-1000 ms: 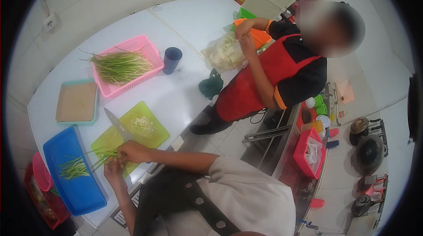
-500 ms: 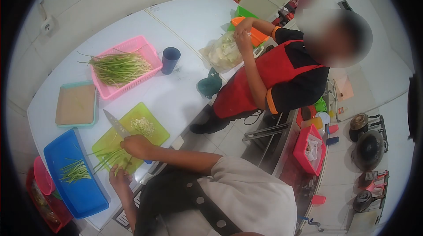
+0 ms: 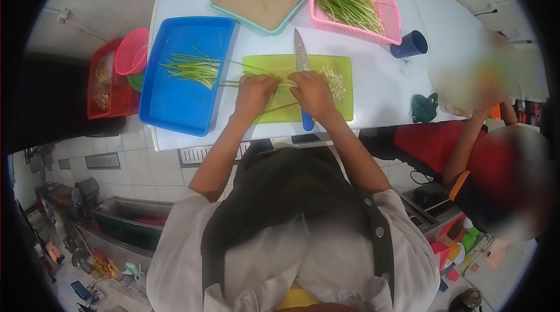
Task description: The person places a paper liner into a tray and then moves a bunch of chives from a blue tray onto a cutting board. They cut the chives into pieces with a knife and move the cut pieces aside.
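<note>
My left hand (image 3: 256,95) is closed around thin spring onion stalks (image 3: 284,88) on the green cutting board (image 3: 262,116). My right hand (image 3: 315,93) reaches over the knife (image 3: 301,49), with its bent fingertips at the other end of the same stalks. The knife lies across the board, its blade pointing away and its blue handle beside my right wrist. Chopped white pieces (image 3: 336,83) form a pile right of the blade. To the left, a blue tray (image 3: 175,105) holds a bunch of cut green stalks (image 3: 195,69).
Behind the board stand a turquoise-rimmed tray (image 3: 256,0) and a pink basket (image 3: 356,31) of long spring onions. A dark blue cup (image 3: 410,44) and a dark green cloth (image 3: 424,108) are farther right. Another person (image 3: 429,149) in a red apron stands at the right.
My view has swung round to face the board squarely. My hands are closer together over the stalks. The knife still lies beneath my right hand.
</note>
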`<state>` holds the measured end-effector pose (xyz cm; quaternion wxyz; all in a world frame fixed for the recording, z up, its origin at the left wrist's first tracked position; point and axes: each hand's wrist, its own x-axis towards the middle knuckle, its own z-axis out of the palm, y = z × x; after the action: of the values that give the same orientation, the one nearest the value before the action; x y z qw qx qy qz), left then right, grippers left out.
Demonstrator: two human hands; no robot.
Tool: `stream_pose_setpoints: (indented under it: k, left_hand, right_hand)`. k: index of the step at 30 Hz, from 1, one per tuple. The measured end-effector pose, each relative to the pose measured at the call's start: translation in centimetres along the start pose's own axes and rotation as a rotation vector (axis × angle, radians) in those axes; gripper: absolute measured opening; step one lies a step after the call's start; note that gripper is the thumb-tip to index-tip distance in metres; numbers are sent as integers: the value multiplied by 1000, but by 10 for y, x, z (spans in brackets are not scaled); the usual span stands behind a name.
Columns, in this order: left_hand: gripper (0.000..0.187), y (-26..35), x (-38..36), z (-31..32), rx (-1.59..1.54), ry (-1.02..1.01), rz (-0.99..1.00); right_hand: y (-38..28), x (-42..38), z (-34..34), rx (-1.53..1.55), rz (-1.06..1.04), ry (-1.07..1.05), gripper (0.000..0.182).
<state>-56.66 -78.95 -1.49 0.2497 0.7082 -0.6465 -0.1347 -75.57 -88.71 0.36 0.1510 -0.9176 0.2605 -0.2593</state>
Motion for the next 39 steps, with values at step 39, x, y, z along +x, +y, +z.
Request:
stream_pose_setpoints:
  k: [39]
  left_hand:
    - [11, -7, -44, 25, -47, 171, -56]
  right_hand:
    - [-9, -25, 24, -208, 125, -266, 17]
